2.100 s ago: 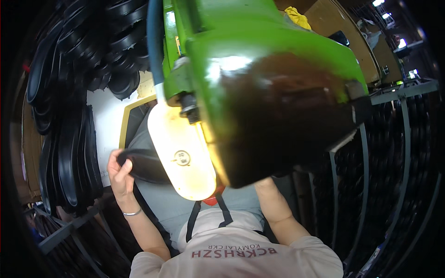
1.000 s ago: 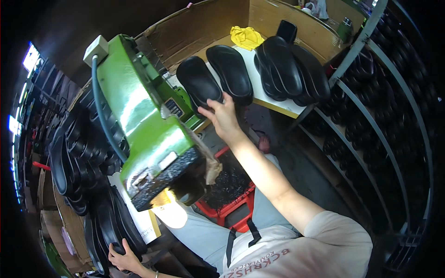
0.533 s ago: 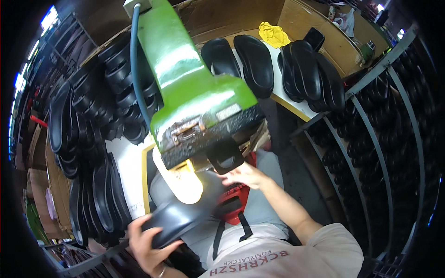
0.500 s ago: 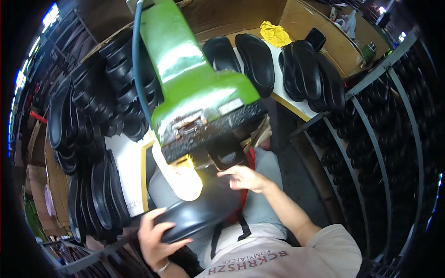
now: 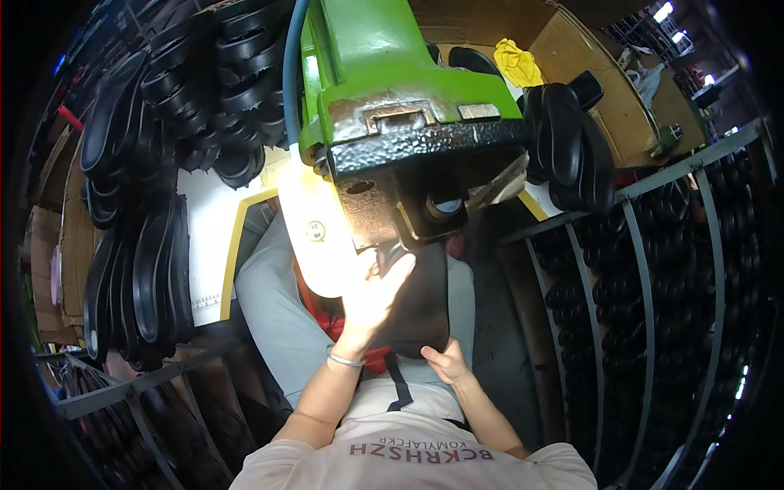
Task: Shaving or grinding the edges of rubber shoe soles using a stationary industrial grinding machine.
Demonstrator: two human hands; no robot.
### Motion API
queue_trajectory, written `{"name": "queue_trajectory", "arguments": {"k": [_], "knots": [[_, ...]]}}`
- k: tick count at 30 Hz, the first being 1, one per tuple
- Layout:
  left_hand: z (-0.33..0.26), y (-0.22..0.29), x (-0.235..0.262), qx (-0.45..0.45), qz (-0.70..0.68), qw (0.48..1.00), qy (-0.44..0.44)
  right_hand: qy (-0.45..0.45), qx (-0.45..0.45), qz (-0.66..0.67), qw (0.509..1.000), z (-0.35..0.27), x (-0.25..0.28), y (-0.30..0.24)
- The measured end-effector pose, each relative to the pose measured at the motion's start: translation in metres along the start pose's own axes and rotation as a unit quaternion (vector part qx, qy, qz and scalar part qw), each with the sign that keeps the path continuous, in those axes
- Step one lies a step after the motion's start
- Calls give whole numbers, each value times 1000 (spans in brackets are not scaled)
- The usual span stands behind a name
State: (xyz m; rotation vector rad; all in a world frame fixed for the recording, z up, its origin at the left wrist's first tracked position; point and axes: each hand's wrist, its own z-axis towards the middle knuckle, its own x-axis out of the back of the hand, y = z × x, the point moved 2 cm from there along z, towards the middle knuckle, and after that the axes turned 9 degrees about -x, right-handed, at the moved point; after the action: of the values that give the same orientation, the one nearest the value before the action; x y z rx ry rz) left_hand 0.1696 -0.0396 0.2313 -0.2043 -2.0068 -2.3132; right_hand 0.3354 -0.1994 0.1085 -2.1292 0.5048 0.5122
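I hold a black shoe sole (image 5: 420, 306) up under the dark head of a green machine (image 5: 392, 90). My left hand (image 5: 371, 298) lies flat against the sole's left side, brightly lit by a lamp (image 5: 314, 233) fixed to the machine. My right hand (image 5: 447, 363) grips the sole's near end from below. The sole's far end reaches up beside the machine's black round part (image 5: 445, 208).
Stacks of black soles (image 5: 155, 163) hang on a rack at the left. More black soles (image 5: 572, 147) lie on the white bench at the right, with a yellow cloth (image 5: 518, 64) behind. Metal rack bars (image 5: 637, 269) with dark soles stand at the right.
My view swung back to the machine head. My left hand carried a sole from the left stack up under it, and my right hand came off the bench to grip the sole's near end.
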Motion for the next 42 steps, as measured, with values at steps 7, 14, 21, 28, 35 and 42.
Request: {"name": "queue_trajectory", "arguments": {"k": [7,14,21,28,35,42], "knots": [[-19,-12,13,-53,38,996,65,20,118,30,992,-7,43,-57],[-7,10,28,-204,126,971,25,157,316,41,935,36,9,-196],[-13,-13,48,-216,249,943,-51,90,283,160,941,95,23,-208],[-15,-48,10,-101,-138,985,-7,162,280,47,945,80,4,-204],[-11,-34,21,-64,-186,980,28,69,331,32,940,91,43,-205],[-10,-1,77,-45,-247,961,118,51,236,232,942,116,14,-178]]}}
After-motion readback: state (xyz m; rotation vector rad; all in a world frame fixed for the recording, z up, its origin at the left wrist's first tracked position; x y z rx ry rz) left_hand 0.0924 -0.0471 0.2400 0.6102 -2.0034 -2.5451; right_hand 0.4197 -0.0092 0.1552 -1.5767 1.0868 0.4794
